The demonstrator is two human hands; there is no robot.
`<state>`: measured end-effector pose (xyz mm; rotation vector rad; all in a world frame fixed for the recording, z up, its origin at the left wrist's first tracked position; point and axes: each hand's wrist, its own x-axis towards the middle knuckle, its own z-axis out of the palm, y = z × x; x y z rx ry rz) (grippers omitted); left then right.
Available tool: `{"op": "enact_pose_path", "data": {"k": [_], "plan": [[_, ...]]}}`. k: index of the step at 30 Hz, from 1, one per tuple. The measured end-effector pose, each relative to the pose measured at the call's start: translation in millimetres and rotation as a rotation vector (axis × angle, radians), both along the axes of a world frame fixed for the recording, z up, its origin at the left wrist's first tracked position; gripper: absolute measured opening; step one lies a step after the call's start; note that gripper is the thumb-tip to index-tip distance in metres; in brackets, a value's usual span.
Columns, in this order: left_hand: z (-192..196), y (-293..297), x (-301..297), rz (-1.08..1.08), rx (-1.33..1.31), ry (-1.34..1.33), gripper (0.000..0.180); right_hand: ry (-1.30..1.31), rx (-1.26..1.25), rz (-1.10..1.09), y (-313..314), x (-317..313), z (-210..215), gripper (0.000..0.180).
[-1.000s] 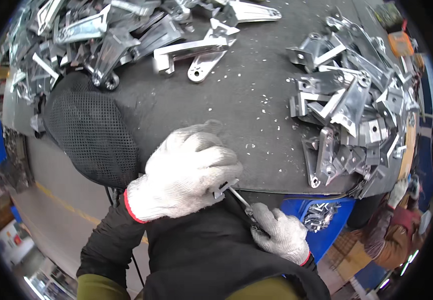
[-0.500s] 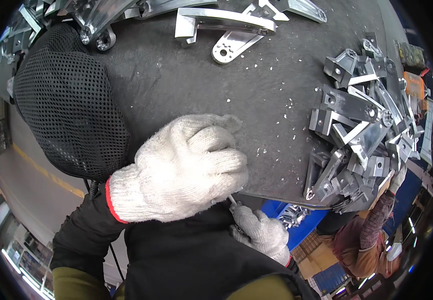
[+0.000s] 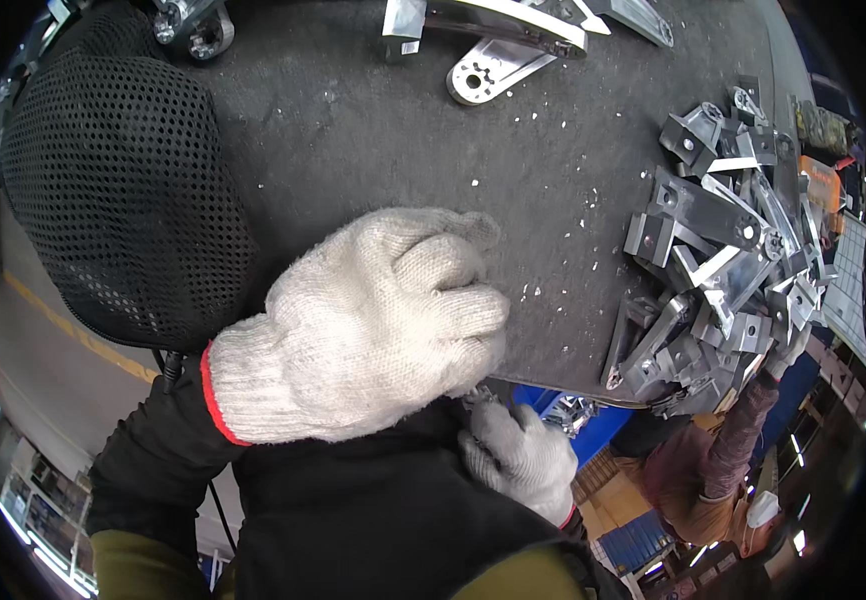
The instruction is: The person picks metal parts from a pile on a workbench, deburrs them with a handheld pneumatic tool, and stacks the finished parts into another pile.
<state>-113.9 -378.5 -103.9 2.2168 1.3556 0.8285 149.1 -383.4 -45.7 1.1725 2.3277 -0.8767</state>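
My left hand (image 3: 383, 320), in a white knitted glove with a red cuff edge, is at the near edge of the dark tabletop. Its fingers are curled, and whatever lies under them is hidden. Lower and to the right, my right hand (image 3: 525, 455), gloved the same way, is closed close to my black apron (image 3: 353, 510). A small bit of bright metal (image 3: 478, 396) shows between the two hands; its kind cannot be made out. Beyond my hands, a silver metal bracket (image 3: 498, 75) with a round holed end lies among others at the far edge.
Several metal brackets (image 3: 708, 215) are heaped on the right of the dark table (image 3: 353, 130). A black mesh-covered rounded object (image 3: 133, 190) fills the left. White chips dot the tabletop. A blue bin (image 3: 603, 425) holds metal parts below the edge. Another person's sleeve (image 3: 743, 440) reaches toward the heap.
The view has shifted slightly, moving the far brackets up. My right hand has come nearer my left, and the thin metal shaft seen earlier at its fingers no longer shows clearly.
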Motion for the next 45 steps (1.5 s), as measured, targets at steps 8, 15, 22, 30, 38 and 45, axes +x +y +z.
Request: {"op": "enact_pose_path", "data": {"k": [8, 15, 22, 30, 38, 45], "plan": [[-9.2, 1.3, 1.2, -0.002, 0.066, -0.018, 0.034, 0.576, -1.469, -1.152, -16.3, 49.8, -29.4, 0.105], [-5.0, 1.1, -1.7, -0.015, 0.032, -0.022, 0.032, 0.512, -1.115, -0.748, -26.8, 37.3, -45.9, 0.110], [-7.5, -1.6, 3.5, -0.025, 0.029, 0.023, 0.026, 0.190, -0.802, -0.407, -2.1, 30.5, -43.9, 0.100], [-0.9, -1.7, -3.9, -0.072, 0.007, 0.056, 0.033, -0.177, -0.293, 0.004, 17.2, -20.1, 15.0, 0.099], [5.0, 6.6, -2.7, -0.050, 0.009, -0.054, 0.051, 0.113, -0.209, -0.279, -16.4, -3.5, 0.4, 0.102], [35.6, 2.0, -22.0, 0.016, -0.218, -0.510, 0.058, 0.172, -0.426, -0.472, 5.1, 49.6, 39.2, 0.083]]}}
